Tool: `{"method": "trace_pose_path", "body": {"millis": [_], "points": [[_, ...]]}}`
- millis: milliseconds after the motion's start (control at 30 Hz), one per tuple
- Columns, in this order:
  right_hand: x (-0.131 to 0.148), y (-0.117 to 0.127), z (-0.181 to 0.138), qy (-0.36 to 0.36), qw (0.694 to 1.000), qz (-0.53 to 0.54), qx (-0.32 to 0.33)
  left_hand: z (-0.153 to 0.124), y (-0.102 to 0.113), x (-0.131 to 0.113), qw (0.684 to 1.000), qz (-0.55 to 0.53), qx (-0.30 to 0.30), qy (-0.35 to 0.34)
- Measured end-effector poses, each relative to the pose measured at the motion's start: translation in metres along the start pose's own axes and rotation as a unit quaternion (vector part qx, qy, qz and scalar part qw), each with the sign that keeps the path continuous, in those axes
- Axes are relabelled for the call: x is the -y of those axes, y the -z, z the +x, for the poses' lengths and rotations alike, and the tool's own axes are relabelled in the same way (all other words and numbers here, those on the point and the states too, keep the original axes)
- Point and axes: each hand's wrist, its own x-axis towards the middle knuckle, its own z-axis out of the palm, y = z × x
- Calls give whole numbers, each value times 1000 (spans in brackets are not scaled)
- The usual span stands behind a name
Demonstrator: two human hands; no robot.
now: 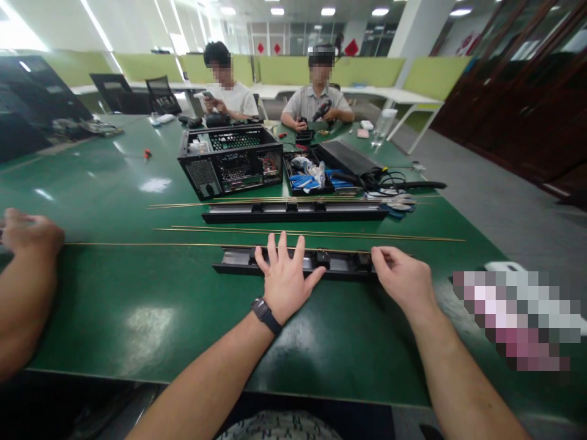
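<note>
My left hand (pixel 287 278), with a dark watch on its wrist, lies with fingers spread across a black channel-shaped rail (pixel 238 269). Small black blocks (pixel 322 259) sit inside this rail. At the rail's right end, my right hand (pixel 403 275) has thumb and forefinger pinched on a thin brass-coloured rod (pixel 137 244). The rod runs along the rail's far edge and out to the left, reaching another person's hand (pixel 34 232). My right fingers partly hide the rod's tip and the rail end.
Loose thin rods (pixel 413 237) lie just beyond, then a second black rail (pixel 293 214). Behind stand an open computer case (pixel 247 168) and a black tray (pixel 287 177) with blue-white gloves (pixel 309 174). Across the green table (pixel 183 330) sit two people, one holding a power drill (pixel 322 110).
</note>
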Motion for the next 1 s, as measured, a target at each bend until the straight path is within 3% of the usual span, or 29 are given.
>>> {"method": "trace_pose_path", "body": {"millis": [300,600,1000], "points": [[4,0,-1,13,1000,9,6,0,2,0,1000,-4,2,-4],[-3,0,1,-26,1000,2,-16,1,1,1,1000,-4,7,-5],[2,1,-2,11,1000,9,2,0,2,0,1000,-7,5,-7]]}}
